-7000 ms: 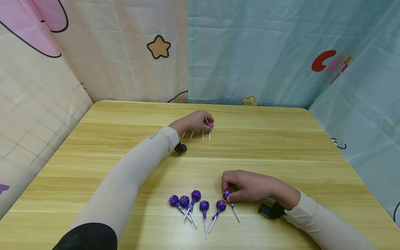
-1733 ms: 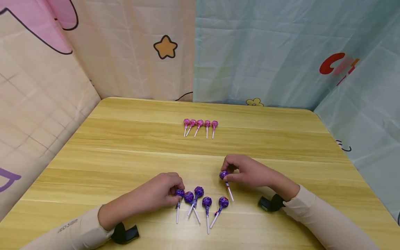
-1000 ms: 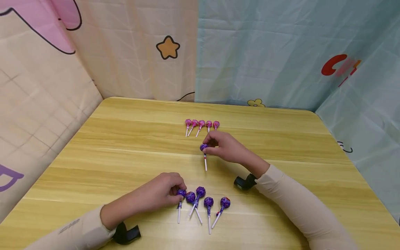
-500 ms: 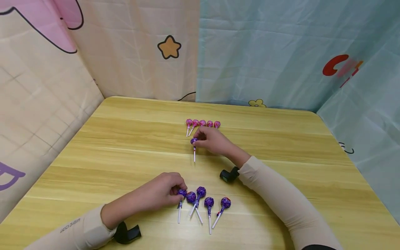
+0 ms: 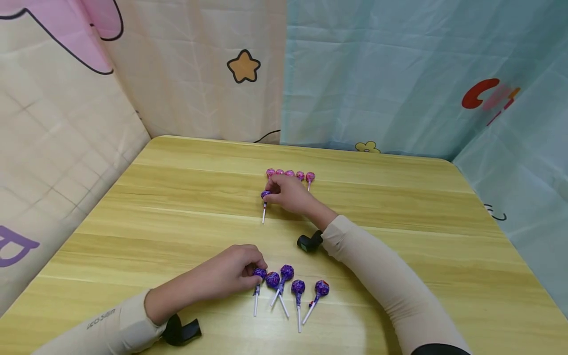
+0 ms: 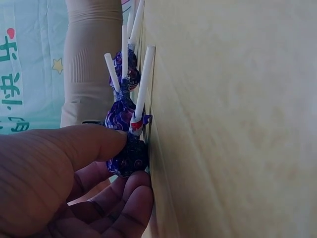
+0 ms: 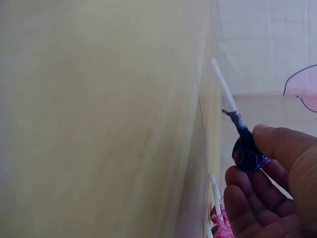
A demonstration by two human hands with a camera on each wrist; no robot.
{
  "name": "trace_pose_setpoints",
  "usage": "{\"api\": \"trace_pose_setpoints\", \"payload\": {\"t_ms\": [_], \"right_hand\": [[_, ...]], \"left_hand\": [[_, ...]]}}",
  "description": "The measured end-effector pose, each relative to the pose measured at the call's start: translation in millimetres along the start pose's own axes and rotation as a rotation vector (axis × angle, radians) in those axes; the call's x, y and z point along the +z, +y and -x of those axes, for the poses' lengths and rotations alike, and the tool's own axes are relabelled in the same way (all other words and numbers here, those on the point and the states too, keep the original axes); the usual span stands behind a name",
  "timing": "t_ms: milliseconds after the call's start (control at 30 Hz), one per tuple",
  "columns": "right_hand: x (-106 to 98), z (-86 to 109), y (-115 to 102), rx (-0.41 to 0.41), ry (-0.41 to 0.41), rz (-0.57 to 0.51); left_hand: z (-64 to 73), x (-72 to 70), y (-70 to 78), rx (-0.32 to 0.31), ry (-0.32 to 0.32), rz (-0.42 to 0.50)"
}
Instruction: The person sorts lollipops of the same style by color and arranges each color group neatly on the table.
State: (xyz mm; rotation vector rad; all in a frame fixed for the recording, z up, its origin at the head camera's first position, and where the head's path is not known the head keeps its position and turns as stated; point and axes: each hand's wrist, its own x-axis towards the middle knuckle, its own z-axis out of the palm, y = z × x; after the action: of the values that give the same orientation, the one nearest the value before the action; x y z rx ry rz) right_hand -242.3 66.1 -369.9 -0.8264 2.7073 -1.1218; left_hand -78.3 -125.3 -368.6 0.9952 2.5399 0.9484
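My right hand (image 5: pixel 290 194) pinches a purple-wrapped lollipop (image 5: pixel 265 194) by its head, just in front of a row of pink lollipops (image 5: pixel 310 176) that it partly covers. In the right wrist view this purple lollipop appears above the tabletop, its white stick pointing away from the palm. Nearer the front, my left hand (image 5: pixel 224 273) holds the leftmost purple lollipop (image 6: pixel 130 157) between thumb and fingers, close on the table. Right beside it lie two purple lollipops with crossing sticks (image 5: pixel 287 272). Farther right are one upright-pointing purple lollipop (image 5: pixel 298 287) and a slanted one (image 5: pixel 322 288).
The pale wooden table (image 5: pixel 421 236) fills the lower view. Patterned curtains (image 5: pixel 377 74) hang behind it and along both sides. A black wrist camera (image 5: pixel 309 241) sits under the right wrist, and another (image 5: pixel 179 331) under the left.
My right hand has carried its purple lollipop forward and left, to the pink row. My left hand has come back from that row and now holds the leftmost purple lollipop, staying there lately.
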Motion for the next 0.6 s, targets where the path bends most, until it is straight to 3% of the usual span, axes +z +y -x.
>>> {"api": "trace_pose_setpoints", "payload": {"t_ms": [300, 600], "right_hand": [[6.9, -7.6, -2.5, 0.014, -0.009, 0.091], [6.9, -8.9, -0.4, 0.034, -0.011, 0.101]], "left_hand": [[-0.5, -0.4, 0.3, 0.004, -0.006, -0.001], [-1.1, 0.1, 0.7, 0.001, -0.006, -0.002]]}}
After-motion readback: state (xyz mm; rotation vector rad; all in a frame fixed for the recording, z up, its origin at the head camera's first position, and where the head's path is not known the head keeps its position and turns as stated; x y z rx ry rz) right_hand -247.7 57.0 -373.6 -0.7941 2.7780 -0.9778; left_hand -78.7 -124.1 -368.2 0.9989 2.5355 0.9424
